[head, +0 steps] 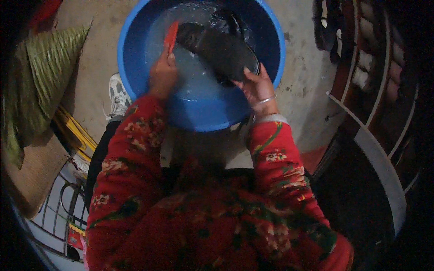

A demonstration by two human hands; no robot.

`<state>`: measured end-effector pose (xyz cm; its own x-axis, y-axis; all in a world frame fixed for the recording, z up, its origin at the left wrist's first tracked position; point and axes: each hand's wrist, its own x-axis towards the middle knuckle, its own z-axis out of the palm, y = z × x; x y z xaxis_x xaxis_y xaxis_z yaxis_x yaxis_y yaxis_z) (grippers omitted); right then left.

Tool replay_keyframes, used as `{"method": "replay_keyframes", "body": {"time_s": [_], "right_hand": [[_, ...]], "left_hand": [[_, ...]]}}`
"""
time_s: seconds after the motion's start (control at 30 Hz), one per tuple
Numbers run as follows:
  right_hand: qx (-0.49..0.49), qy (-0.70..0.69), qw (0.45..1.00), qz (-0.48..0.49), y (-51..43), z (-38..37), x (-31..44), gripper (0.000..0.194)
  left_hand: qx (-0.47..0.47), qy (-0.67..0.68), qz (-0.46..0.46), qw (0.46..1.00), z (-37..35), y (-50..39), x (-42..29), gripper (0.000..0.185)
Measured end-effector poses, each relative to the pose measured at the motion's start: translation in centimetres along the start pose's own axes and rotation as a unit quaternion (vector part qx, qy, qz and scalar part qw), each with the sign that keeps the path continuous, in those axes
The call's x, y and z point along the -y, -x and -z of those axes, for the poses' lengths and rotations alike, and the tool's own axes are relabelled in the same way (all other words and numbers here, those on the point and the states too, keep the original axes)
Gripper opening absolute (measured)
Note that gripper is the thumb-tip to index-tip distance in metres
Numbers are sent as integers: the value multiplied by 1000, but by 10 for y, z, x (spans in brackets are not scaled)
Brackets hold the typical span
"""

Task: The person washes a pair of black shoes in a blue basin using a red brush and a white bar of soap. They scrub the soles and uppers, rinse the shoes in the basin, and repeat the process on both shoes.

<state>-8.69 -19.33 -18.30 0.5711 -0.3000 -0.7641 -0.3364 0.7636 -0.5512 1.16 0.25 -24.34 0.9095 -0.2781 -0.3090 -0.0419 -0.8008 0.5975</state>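
A blue plastic basin of cloudy water stands before me. My left hand grips the lower part of an orange-red brush, held on edge at the left tip of a dark shoe. My right hand holds the shoe's other end, thumb on top and fingers beneath. The shoe's sole seems to face up, slanting over the water. Behind it lies a wet, shiny black item, perhaps the other shoe, partly hidden. The brush's bristles cannot be made out.
A rack of shoes stands at the right. To the left are a green woven sack, a cardboard piece, yellow bars and a wire rack. A white sneaker rests beside the basin on the concrete floor.
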Motion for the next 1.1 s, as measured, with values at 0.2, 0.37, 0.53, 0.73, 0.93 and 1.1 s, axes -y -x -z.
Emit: {"method": "replay_keyframes", "body": {"time_s": [0.2, 0.37, 0.53, 0.73, 0.93, 1.1], "right_hand": [[101, -225, 968, -41, -6, 5, 0, 43], [-36, -179, 981, -68, -1, 0, -5, 43], [-49, -169, 983, -55, -4, -1, -3, 43], [-28, -236, 969, -71, -7, 5, -4, 43], [-53, -208, 973, -87, -6, 4, -9, 41], [-78, -181, 978, -72, -5, 2, -9, 44]], "left_hand": [[134, 83, -130, 979, -4, 50, -84, 40], [209, -38, 3, 977, -5, 32, -18, 42], [24, -110, -9, 994, 1, 8, 15, 40], [153, 42, -11, 987, -5, 25, -54, 39], [30, -164, -87, 982, -14, 19, -19, 36], [33, -84, 5, 996, -1, -2, 10, 38]]}}
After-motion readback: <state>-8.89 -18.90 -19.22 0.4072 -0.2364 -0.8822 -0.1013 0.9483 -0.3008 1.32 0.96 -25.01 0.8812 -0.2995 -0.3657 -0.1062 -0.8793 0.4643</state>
